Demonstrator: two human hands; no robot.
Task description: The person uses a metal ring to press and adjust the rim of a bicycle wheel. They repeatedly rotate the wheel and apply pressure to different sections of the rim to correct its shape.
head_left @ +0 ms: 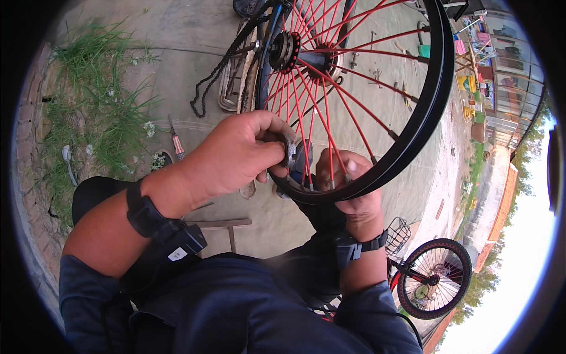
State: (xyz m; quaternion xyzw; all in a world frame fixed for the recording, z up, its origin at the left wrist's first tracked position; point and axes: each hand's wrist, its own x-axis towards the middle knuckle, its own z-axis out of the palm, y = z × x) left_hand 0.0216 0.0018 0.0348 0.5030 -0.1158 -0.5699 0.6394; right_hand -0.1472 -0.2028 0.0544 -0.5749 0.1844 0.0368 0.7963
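A bicycle wheel [443, 88] with a black rim and red spokes stands in front of me, a dark sprocket [284, 52] at its hub. My left hand [250, 150] is closed at the rim's near left side, pinching a small grey metal piece [290, 151] against the rim; its full shape is hidden by the fingers. My right hand [356, 183] is closed around the lower rim, its fingers curled behind the spokes and its thumb beside a spoke end. A black chain [203, 97] hangs left of the hub.
A screwdriver [175, 140] lies on the ground at left, near tall grass [97, 88]. Pliers [405, 97] and small metal parts lie beyond the spokes. Another bicycle's wheel [407, 283] and a wire basket [398, 234] are at lower right. A metal bar [221, 223] lies below my left hand.
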